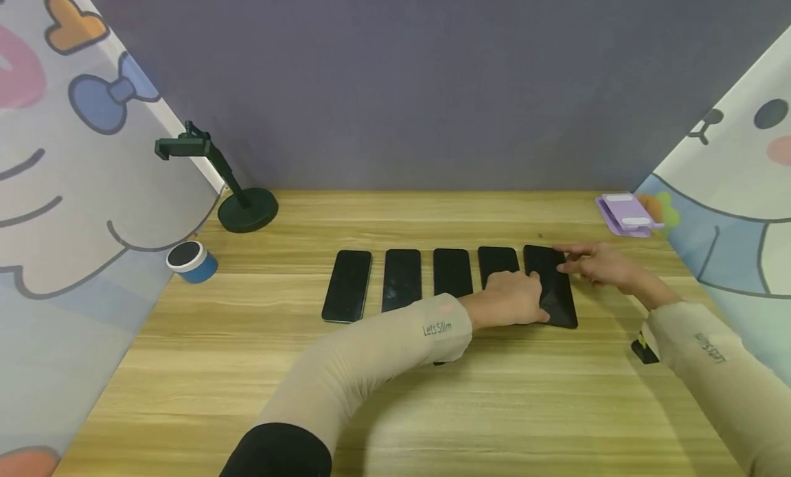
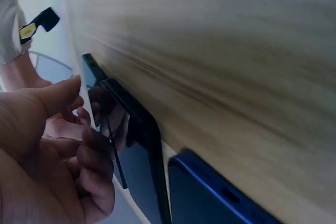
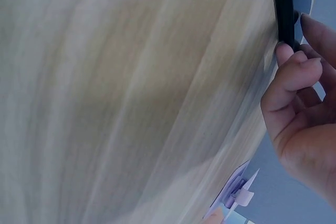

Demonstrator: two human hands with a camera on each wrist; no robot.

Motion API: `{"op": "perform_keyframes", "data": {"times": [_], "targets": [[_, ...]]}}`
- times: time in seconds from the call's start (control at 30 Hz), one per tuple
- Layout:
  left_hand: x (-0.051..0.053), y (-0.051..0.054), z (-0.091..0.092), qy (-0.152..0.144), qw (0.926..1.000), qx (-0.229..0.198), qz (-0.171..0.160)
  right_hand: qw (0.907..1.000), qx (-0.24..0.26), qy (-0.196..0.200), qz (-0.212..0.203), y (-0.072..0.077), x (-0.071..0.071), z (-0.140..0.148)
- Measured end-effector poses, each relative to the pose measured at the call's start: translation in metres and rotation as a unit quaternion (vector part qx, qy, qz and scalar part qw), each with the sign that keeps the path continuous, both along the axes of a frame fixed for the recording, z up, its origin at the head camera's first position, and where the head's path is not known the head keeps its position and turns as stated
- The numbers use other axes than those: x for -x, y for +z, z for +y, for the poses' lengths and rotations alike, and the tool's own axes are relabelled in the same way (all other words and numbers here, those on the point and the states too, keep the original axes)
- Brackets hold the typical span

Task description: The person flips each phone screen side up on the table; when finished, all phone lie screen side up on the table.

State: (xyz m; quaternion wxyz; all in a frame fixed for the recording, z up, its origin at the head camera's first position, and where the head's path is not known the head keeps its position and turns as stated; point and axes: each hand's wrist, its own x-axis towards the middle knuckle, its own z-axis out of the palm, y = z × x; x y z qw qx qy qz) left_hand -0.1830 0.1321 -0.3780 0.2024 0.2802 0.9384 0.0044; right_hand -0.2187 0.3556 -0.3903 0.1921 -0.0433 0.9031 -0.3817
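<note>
Several dark phones lie face up in a row on the wooden table. The rightmost phone [image 1: 553, 285] looks longest. My left hand [image 1: 509, 298] reaches across the phone beside it [image 1: 497, 259]; its curled fingers and thumb hold the rightmost phone's left side. My right hand [image 1: 596, 265] grips that phone's upper right corner. In the right wrist view, the right hand's fingers [image 3: 302, 64] meet the phone's dark edge [image 3: 284, 14]. Curled fingers of the left hand [image 2: 58, 156] stand over the glossy phones in the left wrist view, hiding their contact.
Farther left in the row lie more phones, including the leftmost phone [image 1: 347, 286]. A dark green stand [image 1: 247, 211] is at the back left, near a blue-and-white round container [image 1: 193, 262]. At the back right sits a purple folding stand [image 1: 627, 215]. Printed walls flank the table [image 1: 432, 422].
</note>
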Motion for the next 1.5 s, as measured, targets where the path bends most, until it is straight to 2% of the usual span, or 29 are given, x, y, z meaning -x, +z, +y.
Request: {"op": "perform_keyframes", "data": {"times": [0.07, 0.13, 0.43, 0.67, 0.73, 1.0, 1.33, 1.5], "targets": [[0.000, -0.001, 0.000, -0.018, 0.9990, 0.032, 0.027, 1.0000, 0.002, 0.000, 0.001, 0.000, 0.000, 0.000], [0.000, -0.003, 0.000, -0.025, 0.9975, 0.054, 0.037, 1.0000, 0.003, 0.002, 0.000, -0.001, 0.000, 0.000], [0.004, -0.007, 0.002, -0.029, 0.9963, 0.068, 0.043, 0.9999, 0.009, 0.012, 0.003, 0.001, 0.002, -0.001], [0.000, -0.006, 0.008, -0.026, 0.9944, 0.095, 0.037, 0.9998, 0.012, 0.013, 0.004, 0.000, 0.004, 0.000], [-0.001, -0.006, 0.010, -0.027, 0.9946, 0.093, 0.039, 0.9998, 0.012, 0.015, 0.004, 0.000, 0.005, 0.000], [0.000, -0.012, 0.004, -0.052, 0.9967, 0.032, 0.054, 0.9998, 0.015, 0.016, 0.000, 0.000, 0.005, 0.001], [0.001, -0.015, 0.005, -0.048, 0.9967, 0.039, 0.052, 0.9998, 0.015, 0.014, -0.001, 0.001, 0.003, 0.000], [0.000, -0.016, 0.003, -0.041, 0.9975, 0.026, 0.050, 0.9999, 0.006, 0.013, 0.002, 0.002, 0.002, 0.000]]}}
